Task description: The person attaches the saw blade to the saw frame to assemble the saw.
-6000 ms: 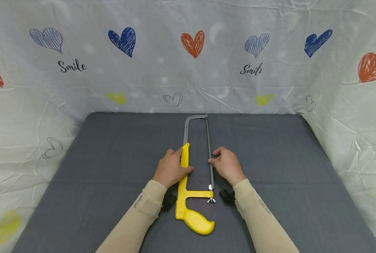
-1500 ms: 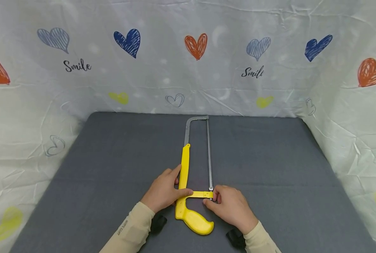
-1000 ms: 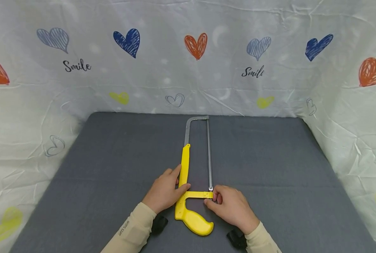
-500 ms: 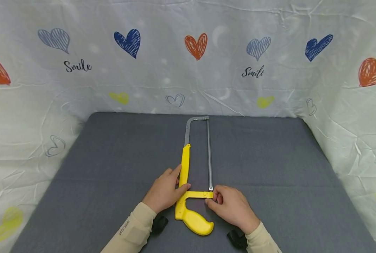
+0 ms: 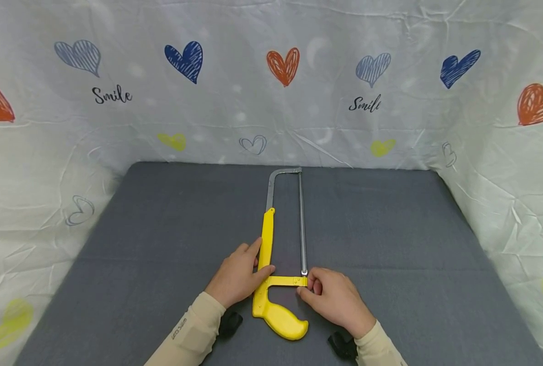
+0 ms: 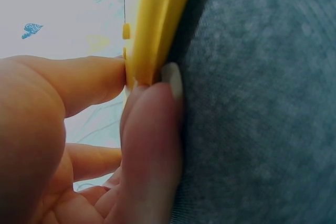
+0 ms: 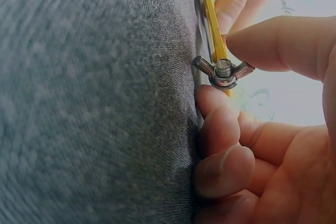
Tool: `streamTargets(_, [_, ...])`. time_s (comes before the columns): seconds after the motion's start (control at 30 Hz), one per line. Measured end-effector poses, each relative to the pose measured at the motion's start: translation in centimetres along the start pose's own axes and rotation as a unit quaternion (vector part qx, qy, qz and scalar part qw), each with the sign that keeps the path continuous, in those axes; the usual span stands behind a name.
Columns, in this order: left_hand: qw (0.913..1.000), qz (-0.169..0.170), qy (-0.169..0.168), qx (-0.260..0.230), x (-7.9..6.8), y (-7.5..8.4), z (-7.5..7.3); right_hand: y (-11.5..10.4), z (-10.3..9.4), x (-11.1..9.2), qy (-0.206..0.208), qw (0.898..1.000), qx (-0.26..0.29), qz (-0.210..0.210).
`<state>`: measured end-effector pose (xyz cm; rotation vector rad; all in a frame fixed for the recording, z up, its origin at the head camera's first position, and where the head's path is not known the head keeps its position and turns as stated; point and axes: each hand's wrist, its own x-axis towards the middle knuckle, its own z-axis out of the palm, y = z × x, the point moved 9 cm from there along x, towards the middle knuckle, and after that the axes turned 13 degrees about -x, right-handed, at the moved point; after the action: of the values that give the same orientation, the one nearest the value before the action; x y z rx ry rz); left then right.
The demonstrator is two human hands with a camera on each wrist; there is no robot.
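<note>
A hacksaw (image 5: 266,244) with a yellow frame and handle lies flat on the dark cloth, its blade (image 5: 302,223) on the right side. My left hand (image 5: 236,277) holds the yellow frame just above the crossbar, and the left wrist view shows thumb and fingertips on either side of it. At the crossbar's right end, my right hand (image 5: 337,300) has thumb and forefinger around a metal wing nut (image 7: 223,72). The nut sits on a threaded bolt end and is covered by the fingers in the head view. Other right fingers are curled below it.
A dark grey cloth (image 5: 184,213) covers the table. Behind it and at both sides hangs a white curtain (image 5: 317,117) printed with hearts. Black wrist straps (image 5: 230,324) show under both forearms.
Since six seconds ago, my right hand has come down from the blade to the wing nut, and my left hand has moved down the frame. Over the last second, both hands stay nearly still.
</note>
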<state>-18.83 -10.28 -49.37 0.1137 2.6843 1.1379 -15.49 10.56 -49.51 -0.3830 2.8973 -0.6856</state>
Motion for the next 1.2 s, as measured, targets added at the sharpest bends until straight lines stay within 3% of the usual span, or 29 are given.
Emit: streamTargets(1.2, [1.0000, 0.002, 0.000, 0.003, 0.13, -0.13, 0.06, -0.07, -0.10, -0.24, -0.011, 1.000, 0.020, 0.000])
